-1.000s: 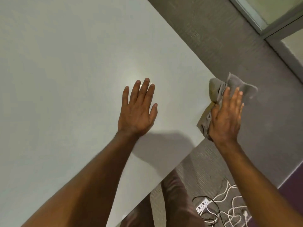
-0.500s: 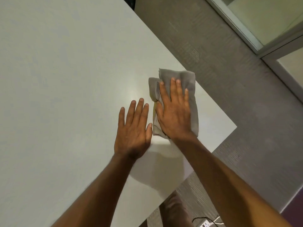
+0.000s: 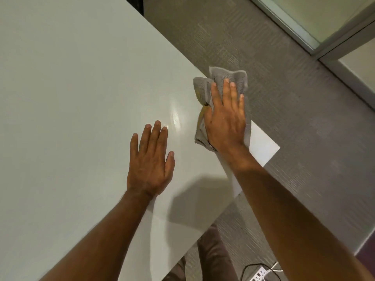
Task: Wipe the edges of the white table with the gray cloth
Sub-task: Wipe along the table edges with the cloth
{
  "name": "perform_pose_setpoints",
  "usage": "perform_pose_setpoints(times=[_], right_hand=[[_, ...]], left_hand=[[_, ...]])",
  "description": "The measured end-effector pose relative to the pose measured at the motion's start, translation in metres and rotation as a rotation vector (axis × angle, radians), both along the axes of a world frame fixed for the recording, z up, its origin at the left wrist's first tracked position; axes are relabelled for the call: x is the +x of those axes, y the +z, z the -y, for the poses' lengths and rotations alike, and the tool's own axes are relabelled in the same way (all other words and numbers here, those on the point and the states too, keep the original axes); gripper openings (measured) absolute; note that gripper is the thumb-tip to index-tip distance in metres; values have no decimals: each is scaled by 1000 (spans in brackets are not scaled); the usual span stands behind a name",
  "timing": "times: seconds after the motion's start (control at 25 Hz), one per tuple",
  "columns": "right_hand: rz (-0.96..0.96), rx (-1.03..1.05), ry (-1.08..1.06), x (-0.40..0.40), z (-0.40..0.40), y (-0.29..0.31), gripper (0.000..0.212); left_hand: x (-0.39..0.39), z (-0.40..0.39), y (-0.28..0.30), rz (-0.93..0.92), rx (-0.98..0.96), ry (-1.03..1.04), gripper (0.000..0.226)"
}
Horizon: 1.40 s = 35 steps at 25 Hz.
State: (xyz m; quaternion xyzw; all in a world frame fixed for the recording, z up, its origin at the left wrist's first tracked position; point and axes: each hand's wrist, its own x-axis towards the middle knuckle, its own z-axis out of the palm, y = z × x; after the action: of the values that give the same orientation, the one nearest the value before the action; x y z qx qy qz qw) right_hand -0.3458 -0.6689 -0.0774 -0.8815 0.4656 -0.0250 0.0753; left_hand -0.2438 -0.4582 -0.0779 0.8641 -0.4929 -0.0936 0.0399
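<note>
The white table (image 3: 71, 98) fills the left and middle of the view, its right edge running diagonally to a near corner at the right. A crumpled gray cloth (image 3: 229, 78) lies over that right edge, partly overhanging the floor. My right hand (image 3: 225, 118) presses flat on the cloth with fingers extended, covering its middle. On the tabletop to the left of the cloth, my left hand (image 3: 151, 159) rests flat, fingers spread, holding nothing.
Gray carpet (image 3: 304, 138) lies beyond the table's right edge. A glass partition with a metal frame (image 3: 300, 35) runs along the upper right. A white power strip with cables (image 3: 261, 274) sits on the floor near my legs at the bottom.
My right hand has slid the cloth from the tabletop beside my left hand out to the right edge, where it now overhangs. My left hand stays flat on the table.
</note>
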Motion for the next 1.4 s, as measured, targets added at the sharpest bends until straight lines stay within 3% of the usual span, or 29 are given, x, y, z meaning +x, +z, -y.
perform_pose_setpoints(times=[0.24, 0.4, 0.52, 0.72, 0.92, 1.04, 1.4], right_hand=[[-23, 110, -355, -129, -32, 12, 61], [21, 102, -524, -111, -39, 9, 62], [-92, 43, -318, -65, -50, 7, 66], [-6, 93, 34, -13, -121, 10, 68], [51, 116, -77, -86, -246, 5, 60], [-44, 119, 41, -111, -294, 5, 72], [-61, 96, -337, -91, -108, 11, 72]], left_hand=[[0, -2, -1, 13, -3, -2, 66], [0, -1, -3, 23, -2, -2, 67], [-1, -3, -3, 36, 9, -7, 67], [-2, -2, 2, 20, -3, -8, 66], [-4, -3, 4, -5, 5, -14, 67], [-5, -1, 6, -7, -1, -3, 66], [-6, -4, -1, 41, -32, -13, 65]])
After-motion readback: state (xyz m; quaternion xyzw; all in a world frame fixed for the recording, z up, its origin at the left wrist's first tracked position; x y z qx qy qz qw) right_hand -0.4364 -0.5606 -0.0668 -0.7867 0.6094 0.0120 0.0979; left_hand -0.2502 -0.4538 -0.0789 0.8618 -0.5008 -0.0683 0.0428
